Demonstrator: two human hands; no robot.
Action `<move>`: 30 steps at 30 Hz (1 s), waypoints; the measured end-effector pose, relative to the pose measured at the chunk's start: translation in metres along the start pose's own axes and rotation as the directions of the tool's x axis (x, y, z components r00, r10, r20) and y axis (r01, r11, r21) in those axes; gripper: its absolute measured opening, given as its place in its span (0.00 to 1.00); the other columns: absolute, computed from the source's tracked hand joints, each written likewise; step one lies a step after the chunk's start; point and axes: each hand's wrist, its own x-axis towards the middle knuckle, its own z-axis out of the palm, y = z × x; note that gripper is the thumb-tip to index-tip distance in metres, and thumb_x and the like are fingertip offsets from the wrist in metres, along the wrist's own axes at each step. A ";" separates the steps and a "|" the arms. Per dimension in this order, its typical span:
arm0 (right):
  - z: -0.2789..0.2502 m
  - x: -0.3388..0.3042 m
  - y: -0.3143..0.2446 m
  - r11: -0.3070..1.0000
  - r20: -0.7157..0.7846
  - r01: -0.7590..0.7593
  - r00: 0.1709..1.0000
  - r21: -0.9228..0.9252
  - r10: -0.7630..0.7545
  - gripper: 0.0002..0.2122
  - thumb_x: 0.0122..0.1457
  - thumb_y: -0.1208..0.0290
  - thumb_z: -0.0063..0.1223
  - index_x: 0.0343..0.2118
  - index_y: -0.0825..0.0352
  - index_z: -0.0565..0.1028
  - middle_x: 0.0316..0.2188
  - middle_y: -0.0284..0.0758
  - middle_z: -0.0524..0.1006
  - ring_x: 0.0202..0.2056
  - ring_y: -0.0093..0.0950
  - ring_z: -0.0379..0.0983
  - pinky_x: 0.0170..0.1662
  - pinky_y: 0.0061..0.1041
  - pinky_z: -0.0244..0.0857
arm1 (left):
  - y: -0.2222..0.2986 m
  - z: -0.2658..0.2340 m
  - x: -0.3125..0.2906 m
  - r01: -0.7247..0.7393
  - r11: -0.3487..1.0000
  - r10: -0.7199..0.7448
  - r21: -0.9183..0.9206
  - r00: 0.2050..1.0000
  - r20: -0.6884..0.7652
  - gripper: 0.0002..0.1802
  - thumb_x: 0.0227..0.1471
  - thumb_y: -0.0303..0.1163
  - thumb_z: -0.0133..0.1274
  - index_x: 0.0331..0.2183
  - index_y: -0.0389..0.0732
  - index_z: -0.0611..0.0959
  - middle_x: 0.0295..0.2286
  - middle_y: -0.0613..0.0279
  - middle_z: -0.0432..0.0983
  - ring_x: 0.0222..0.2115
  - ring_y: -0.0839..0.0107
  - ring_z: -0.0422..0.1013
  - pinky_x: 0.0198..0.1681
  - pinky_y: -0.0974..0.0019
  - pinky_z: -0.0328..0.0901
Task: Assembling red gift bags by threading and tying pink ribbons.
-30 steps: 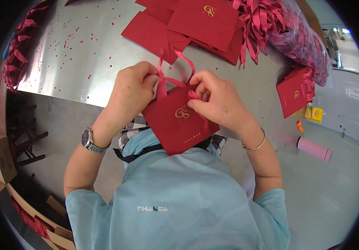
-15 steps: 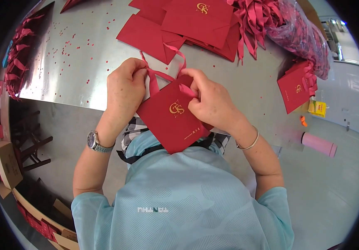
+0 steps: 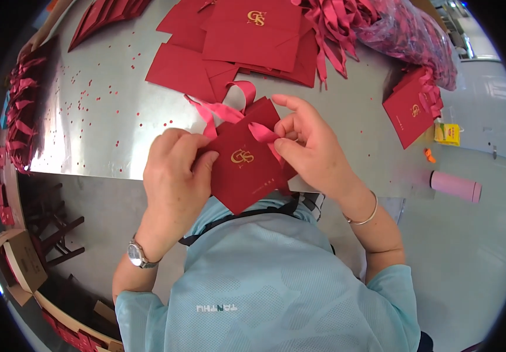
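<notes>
A small red paper gift bag (image 3: pixel 229 179) with a gold emblem is tilted in front of me at the table's near edge. My left hand (image 3: pixel 176 167) grips its left edge between thumb and fingers. My right hand (image 3: pixel 314 144) pinches a pink ribbon (image 3: pixel 262 132) at the bag's right side with thumb and curled fingers; its index finger is stretched out. Another pink ribbon loop (image 3: pixel 243 89) stands up behind the bag's top edge. The inside of the bag is hidden.
Flat red bags (image 3: pixel 253 44) lie piled on the metal table (image 3: pixel 106 141), beside a ribbon bundle (image 3: pixel 338 32) and a plastic sack (image 3: pixel 408 35). More beribboned bags (image 3: pixel 24 111) line the left, near another person's arm (image 3: pixel 46 26). A pink bottle (image 3: pixel 455 186) is at right.
My left hand has let go of the ribbon and moved down onto the bag's left edge. My right index finger has straightened. The view has shifted slightly.
</notes>
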 end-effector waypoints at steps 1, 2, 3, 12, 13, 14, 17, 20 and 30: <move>-0.005 0.000 -0.004 0.979 0.073 -0.080 0.995 0.189 0.068 0.28 0.56 0.84 0.50 0.61 0.70 0.59 0.33 0.32 0.73 0.35 0.18 0.71 0.39 0.18 0.66 | 0.001 -0.002 0.006 0.036 0.998 -0.036 -0.054 0.999 0.003 0.08 0.41 0.23 0.62 0.28 0.37 0.81 0.27 0.58 0.74 0.31 0.57 0.71 0.32 0.58 0.67; -0.009 -0.001 -0.005 0.979 0.063 -0.077 0.996 0.189 0.066 0.28 0.56 0.84 0.50 0.61 0.70 0.59 0.33 0.32 0.73 0.35 0.18 0.71 0.39 0.18 0.66 | 0.002 -0.005 0.015 0.035 0.999 -0.034 -0.020 0.999 0.023 0.08 0.41 0.22 0.61 0.29 0.36 0.81 0.28 0.57 0.74 0.30 0.58 0.73 0.32 0.60 0.68; -0.013 -0.001 -0.007 0.944 0.114 -0.130 0.989 0.303 0.099 0.30 0.56 0.83 0.51 0.62 0.71 0.57 0.34 0.33 0.73 0.36 0.18 0.71 0.40 0.18 0.66 | -0.001 -0.003 0.022 0.025 0.999 -0.025 -0.024 0.999 0.025 0.08 0.41 0.22 0.61 0.29 0.36 0.81 0.28 0.57 0.74 0.30 0.58 0.73 0.32 0.60 0.68; -0.041 -0.029 0.015 0.949 0.267 -0.292 0.930 0.120 0.253 0.30 0.54 0.80 0.54 0.61 0.72 0.59 0.32 0.32 0.76 0.30 0.17 0.72 0.31 0.18 0.66 | -0.021 0.013 0.040 0.219 0.971 -0.206 -0.100 0.971 0.121 0.09 0.43 0.25 0.62 0.31 0.34 0.82 0.31 0.55 0.77 0.30 0.59 0.75 0.35 0.63 0.70; -0.048 -0.031 0.018 0.957 0.302 -0.290 0.915 0.028 0.269 0.28 0.54 0.80 0.55 0.60 0.72 0.62 0.31 0.31 0.76 0.28 0.17 0.72 0.29 0.17 0.66 | -0.023 0.014 0.039 0.219 0.970 -0.206 -0.101 0.971 0.125 0.09 0.43 0.25 0.62 0.31 0.34 0.82 0.31 0.55 0.77 0.30 0.59 0.75 0.35 0.63 0.70; -0.056 -0.033 0.019 0.955 0.302 -0.294 0.914 0.030 0.272 0.28 0.54 0.80 0.55 0.60 0.72 0.62 0.31 0.31 0.76 0.28 0.17 0.72 0.29 0.17 0.66 | -0.025 0.014 0.038 0.229 0.970 -0.219 -0.078 0.969 0.119 0.09 0.43 0.26 0.62 0.31 0.34 0.82 0.31 0.55 0.77 0.30 0.59 0.75 0.35 0.62 0.69; -0.077 -0.042 0.022 0.948 0.290 -0.316 0.910 0.026 0.296 0.25 0.54 0.80 0.55 0.57 0.72 0.66 0.30 0.29 0.76 0.29 0.15 0.71 0.29 0.15 0.64 | -0.029 0.014 0.035 0.226 0.974 -0.221 -0.030 0.967 0.123 0.09 0.44 0.26 0.62 0.31 0.35 0.83 0.31 0.55 0.76 0.31 0.60 0.75 0.36 0.62 0.69; -0.093 -0.055 0.030 0.941 0.278 -0.313 0.922 0.125 0.270 0.24 0.55 0.77 0.55 0.56 0.71 0.67 0.26 0.28 0.75 0.29 0.15 0.70 0.31 0.16 0.63 | -0.032 0.016 0.035 0.219 0.976 -0.217 -0.002 0.967 0.132 0.09 0.44 0.26 0.62 0.31 0.35 0.83 0.30 0.56 0.76 0.31 0.60 0.74 0.36 0.61 0.68; -0.099 -0.085 0.032 0.894 0.106 -0.286 0.958 0.346 0.265 0.20 0.56 0.75 0.54 0.53 0.67 0.71 0.29 0.27 0.75 0.29 0.13 0.68 0.30 0.14 0.61 | -0.039 0.017 0.029 0.242 0.970 -0.237 -0.026 0.964 0.120 0.10 0.45 0.28 0.63 0.33 0.35 0.82 0.30 0.57 0.78 0.29 0.66 0.75 0.35 0.65 0.68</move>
